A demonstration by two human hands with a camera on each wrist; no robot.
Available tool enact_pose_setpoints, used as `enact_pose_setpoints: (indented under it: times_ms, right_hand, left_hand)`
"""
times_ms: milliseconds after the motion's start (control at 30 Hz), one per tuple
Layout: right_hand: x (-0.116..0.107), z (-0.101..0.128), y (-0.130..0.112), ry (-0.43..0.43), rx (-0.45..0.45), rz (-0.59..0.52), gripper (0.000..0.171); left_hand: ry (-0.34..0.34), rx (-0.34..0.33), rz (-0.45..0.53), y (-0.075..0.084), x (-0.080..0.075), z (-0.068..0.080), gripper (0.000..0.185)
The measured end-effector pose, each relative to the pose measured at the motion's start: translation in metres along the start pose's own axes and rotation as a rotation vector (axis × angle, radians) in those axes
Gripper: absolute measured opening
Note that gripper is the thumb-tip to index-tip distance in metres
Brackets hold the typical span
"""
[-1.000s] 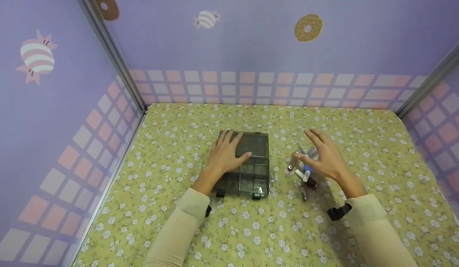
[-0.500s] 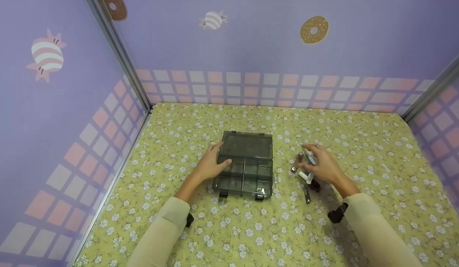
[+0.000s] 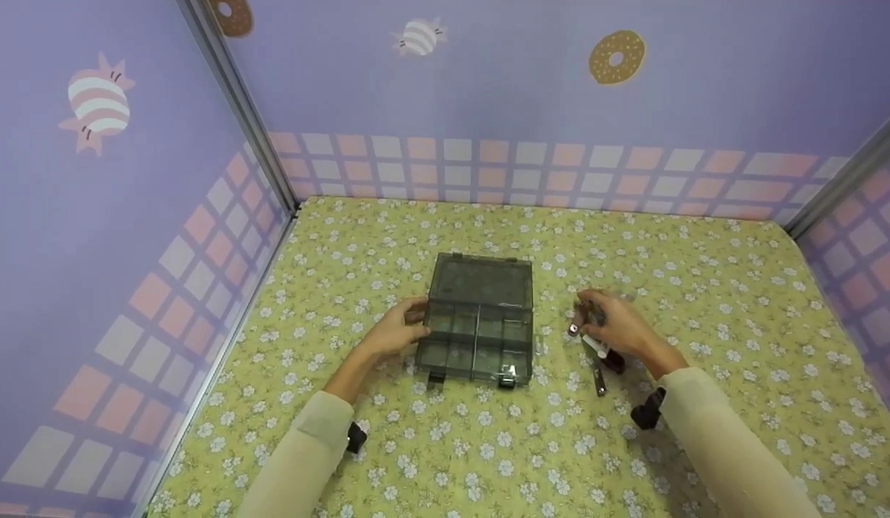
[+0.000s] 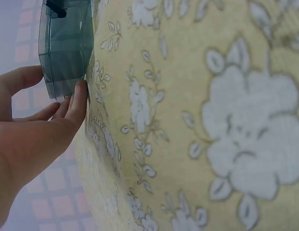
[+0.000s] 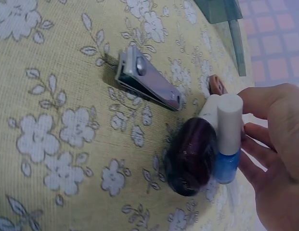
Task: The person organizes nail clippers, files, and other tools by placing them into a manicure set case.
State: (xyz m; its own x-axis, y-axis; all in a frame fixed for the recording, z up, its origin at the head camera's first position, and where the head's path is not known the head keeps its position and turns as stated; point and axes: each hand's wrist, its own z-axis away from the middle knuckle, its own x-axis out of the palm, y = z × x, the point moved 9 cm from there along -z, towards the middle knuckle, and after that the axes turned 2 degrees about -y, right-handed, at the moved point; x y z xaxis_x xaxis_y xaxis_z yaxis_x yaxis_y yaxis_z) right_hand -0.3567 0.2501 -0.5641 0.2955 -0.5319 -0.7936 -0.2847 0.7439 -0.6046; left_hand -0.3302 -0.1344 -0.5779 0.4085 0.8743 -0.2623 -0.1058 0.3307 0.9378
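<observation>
Grey box [image 3: 478, 316]: 3 o'clock of left hand [image 3: 393, 332], which is relaxed, touching its side. Blue bottle [image 5: 228, 144]: right wrist view, 9 o'clock of right hand [image 5: 283, 161], the nearer hand; long axis 12-to-6; whether gripped, cannot tell.

Head view: moderate, diffuse illumination; source out of frame. Soft shadow on the floral tablecloth [image 3: 445, 475] beside the right sleeve [image 3: 725, 432]. One small glare spot on the smoke-grey compartment box [image 3: 484, 284], near its front latch. Wide-angle lean noted in the side walls. Left wrist view: pale, hazy; checkered wall [image 4: 62, 204] soft. Right wrist view: cool cast, wall blurred, highlight on the nail clipper [image 5: 151, 79].
</observation>
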Motion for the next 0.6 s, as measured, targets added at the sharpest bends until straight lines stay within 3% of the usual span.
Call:
enact_pose_setpoints:
  times_ms: [200, 400, 600]
  right_hand:
    - [0.0001, -0.0030, -0.0001, 0.039, -0.004, 0.014, 0.051]
    - [0.0036, -0.0055, 0.0004, 0.074, -0.006, 0.050, 0.024]
    - [0.0071, -0.0072, -0.0061, 0.104, -0.056, 0.082, 0.014]
  left_hand:
    - [-0.085, -0.008, 0.055, -0.0022, -0.0001, 0.0015, 0.074]
    - [-0.114, -0.022, 0.119, -0.0059, -0.0002, 0.0021, 0.075]
    - [-0.120, -0.001, 0.113, -0.0099, -0.0029, 0.0009, 0.075]
